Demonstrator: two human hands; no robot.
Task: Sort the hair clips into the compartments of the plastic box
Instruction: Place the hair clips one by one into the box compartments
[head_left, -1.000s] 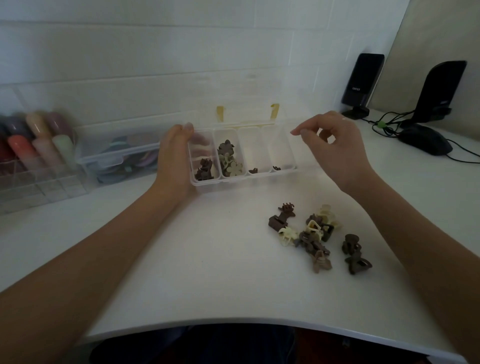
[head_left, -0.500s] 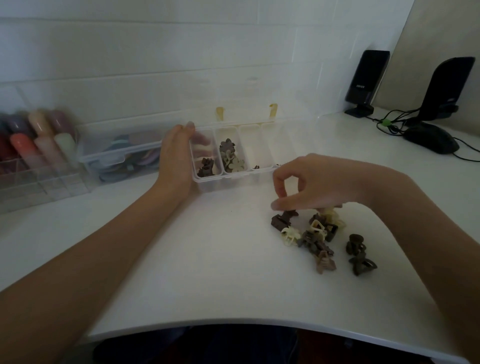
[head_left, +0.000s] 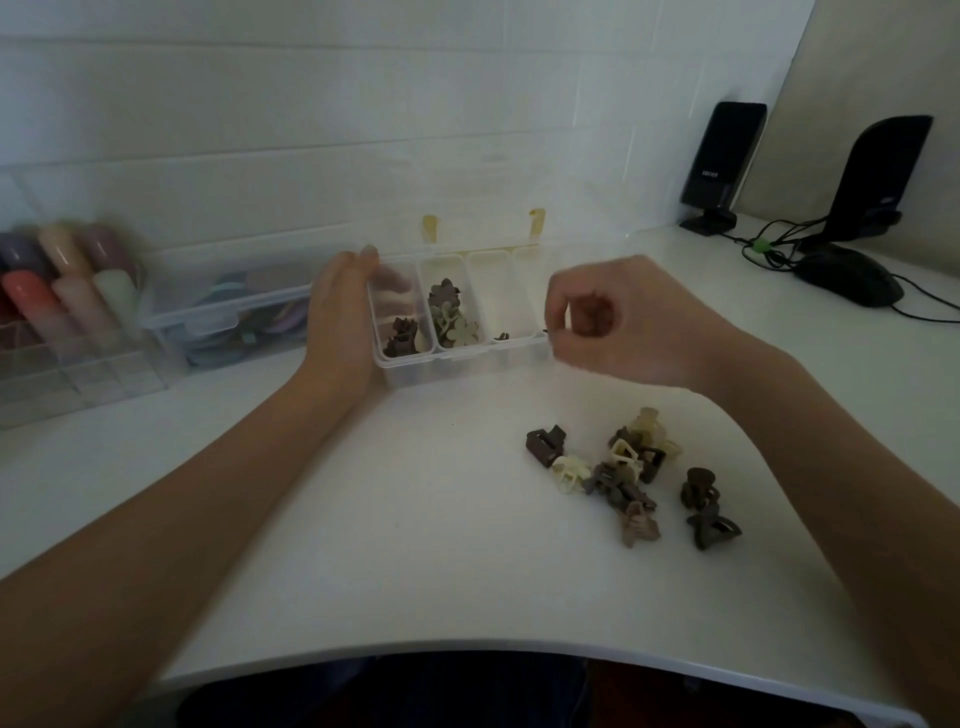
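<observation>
The clear plastic box (head_left: 441, 364) stands at the back of the white table with its lid up. Its leftmost compartment holds dark brown clips (head_left: 401, 338), the second holds brown and cream flower clips (head_left: 452, 317), and the third holds one small dark clip (head_left: 501, 336). My left hand (head_left: 337, 312) grips the box's left end. My right hand (head_left: 623, 322) hovers at the box's right end, fingers curled around a small dark brown clip (head_left: 589, 312), which is blurred. A pile of brown and cream hair clips (head_left: 618, 473) lies loose on the table below that hand.
A clear lidded container (head_left: 228, 312) and an acrylic organiser with pastel items (head_left: 62, 301) stand at the left. Two black speakers (head_left: 722, 161), (head_left: 878, 182), a black mouse (head_left: 852, 280) and cables sit at the back right. The table's curved front edge (head_left: 467, 654) is near me.
My right hand dropped from the box to the pile, pinched a dark brown clip off its upper left, and has risen back toward the box's right end. The left hand stayed put.
</observation>
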